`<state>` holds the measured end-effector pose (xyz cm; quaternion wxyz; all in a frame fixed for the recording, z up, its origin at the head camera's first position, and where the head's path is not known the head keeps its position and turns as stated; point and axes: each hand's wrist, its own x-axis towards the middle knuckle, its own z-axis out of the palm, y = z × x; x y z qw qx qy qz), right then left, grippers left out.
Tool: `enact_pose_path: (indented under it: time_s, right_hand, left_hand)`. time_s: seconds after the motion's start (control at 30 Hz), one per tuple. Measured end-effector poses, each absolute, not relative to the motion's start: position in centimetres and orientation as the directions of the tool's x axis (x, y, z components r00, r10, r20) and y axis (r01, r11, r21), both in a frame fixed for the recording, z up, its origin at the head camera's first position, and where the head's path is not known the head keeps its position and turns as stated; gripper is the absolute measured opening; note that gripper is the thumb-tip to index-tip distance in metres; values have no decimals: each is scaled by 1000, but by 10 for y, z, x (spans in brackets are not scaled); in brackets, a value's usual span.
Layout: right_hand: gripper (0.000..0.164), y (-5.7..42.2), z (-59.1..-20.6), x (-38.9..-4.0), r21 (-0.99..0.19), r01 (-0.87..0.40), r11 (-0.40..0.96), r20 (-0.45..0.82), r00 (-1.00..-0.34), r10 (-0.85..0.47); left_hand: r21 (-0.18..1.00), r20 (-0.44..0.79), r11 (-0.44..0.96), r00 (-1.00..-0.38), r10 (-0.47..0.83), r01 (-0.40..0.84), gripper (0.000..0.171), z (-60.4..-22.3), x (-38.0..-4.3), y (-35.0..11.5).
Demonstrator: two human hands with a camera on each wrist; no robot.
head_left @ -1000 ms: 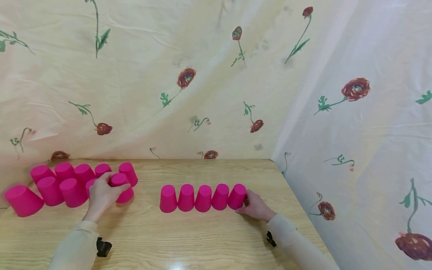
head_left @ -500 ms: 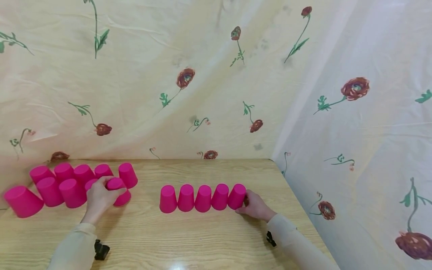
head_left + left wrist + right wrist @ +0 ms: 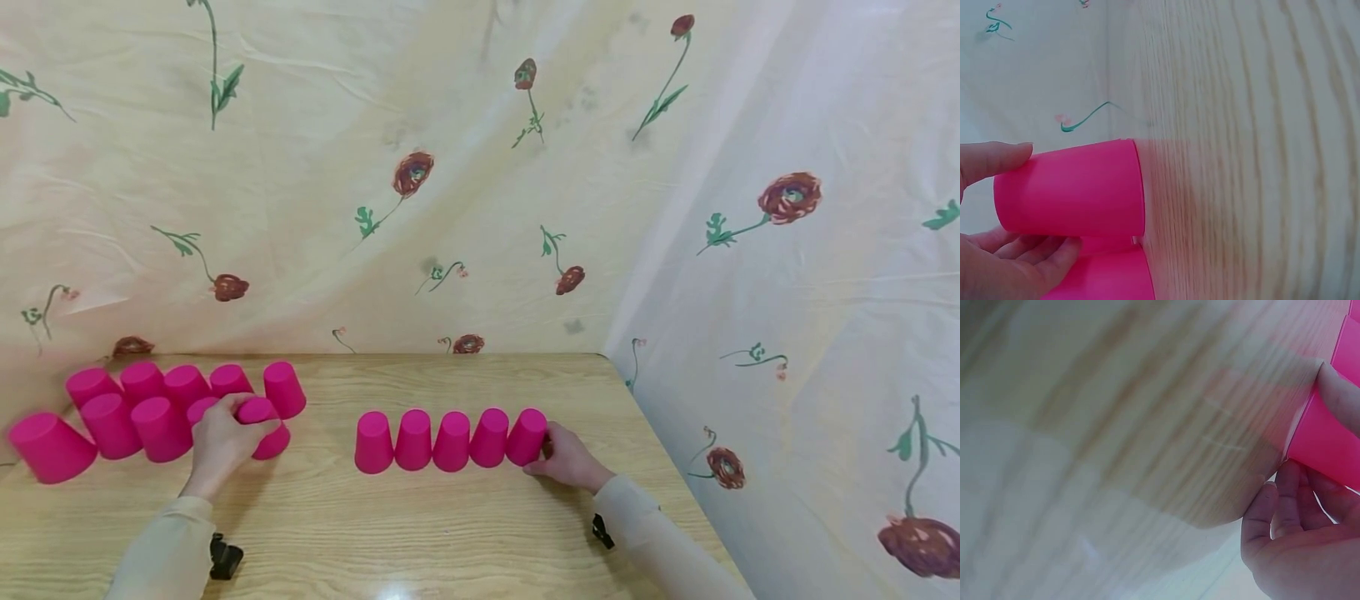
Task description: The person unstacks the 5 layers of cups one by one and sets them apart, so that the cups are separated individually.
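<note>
In the head view my left hand (image 3: 225, 439) grips an upside-down pink cup (image 3: 267, 435) at the right end of the left group's front row. The left wrist view shows the thumb (image 3: 1000, 159) on one side of this cup (image 3: 1072, 187) and the fingers on the other. Its rim is at the table surface, with a second pink cup (image 3: 1110, 275) right beside it. My right hand (image 3: 573, 458) holds the rightmost cup (image 3: 527, 437) of a separate row low down near its rim. In the right wrist view, thumb and fingers flank that pink cup (image 3: 1325, 444).
Several more upside-down pink cups stand in two rows at the left, among them a front cup (image 3: 51, 448) and a back cup (image 3: 285, 390). The middle row continues leftward to its end cup (image 3: 373, 442). A flowered cloth (image 3: 465, 208) hangs behind the wooden table (image 3: 450, 542).
My left hand has lowered its cup slightly toward me and to the left, onto the front row. The right hand and the middle row have stayed still.
</note>
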<state>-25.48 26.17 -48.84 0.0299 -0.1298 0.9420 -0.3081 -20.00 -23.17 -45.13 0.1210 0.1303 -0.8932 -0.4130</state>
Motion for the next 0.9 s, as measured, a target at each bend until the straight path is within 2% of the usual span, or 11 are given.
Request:
enact_pose_path:
  time_s: [0.37, 0.9]
  right_hand:
    - [54, 262, -489, -255, -595, -213, 775, 9, -966, -258]
    - [54, 261, -488, -255, -606, -211, 767, 5, -965, -261]
  left_hand:
    - [780, 98, 611, -937, -334, -136, 73, -447, -200, -230]
    - [786, 196, 617, -933, -303, -35, 76, -421, -196, -229]
